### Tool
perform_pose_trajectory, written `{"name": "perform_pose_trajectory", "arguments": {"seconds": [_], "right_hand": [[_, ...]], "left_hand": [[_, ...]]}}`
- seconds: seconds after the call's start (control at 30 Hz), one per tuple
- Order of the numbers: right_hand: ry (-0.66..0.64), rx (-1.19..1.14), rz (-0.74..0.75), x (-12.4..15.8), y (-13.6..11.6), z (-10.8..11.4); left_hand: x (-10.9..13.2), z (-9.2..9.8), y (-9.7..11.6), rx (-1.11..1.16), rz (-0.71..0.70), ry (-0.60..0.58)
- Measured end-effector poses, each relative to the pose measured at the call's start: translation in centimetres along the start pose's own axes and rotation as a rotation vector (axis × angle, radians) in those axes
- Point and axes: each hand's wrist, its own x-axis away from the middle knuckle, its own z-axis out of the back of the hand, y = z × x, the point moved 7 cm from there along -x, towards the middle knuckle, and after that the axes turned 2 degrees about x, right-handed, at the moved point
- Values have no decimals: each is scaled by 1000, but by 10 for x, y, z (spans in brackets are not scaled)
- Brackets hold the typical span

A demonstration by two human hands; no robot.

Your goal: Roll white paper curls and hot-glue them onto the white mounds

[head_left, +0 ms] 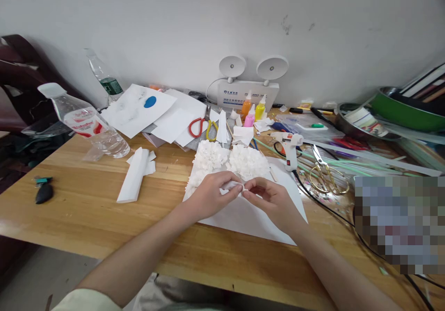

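1. At frame centre, I see the left hand (210, 194) and right hand (269, 197) together, both pinching a small white paper piece (232, 186).
2. The piece sits above the white sheet (243, 218), just below the tissue flowers (231, 160).

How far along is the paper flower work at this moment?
Done: two fluffy white paper flowers lie on the white sheet. In hand: the left hand and right hand pinch a small white paper piece between them. Left: a folded white paper strip lies untouched on the wooden table.
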Motion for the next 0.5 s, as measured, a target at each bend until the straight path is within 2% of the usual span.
{"name": "perform_pose_trajectory", "arguments": {"seconds": [0.5], "right_hand": [[30, 39, 36, 0, -3, 2]], "left_hand": [[1, -2, -1, -14, 8, 20]]}}
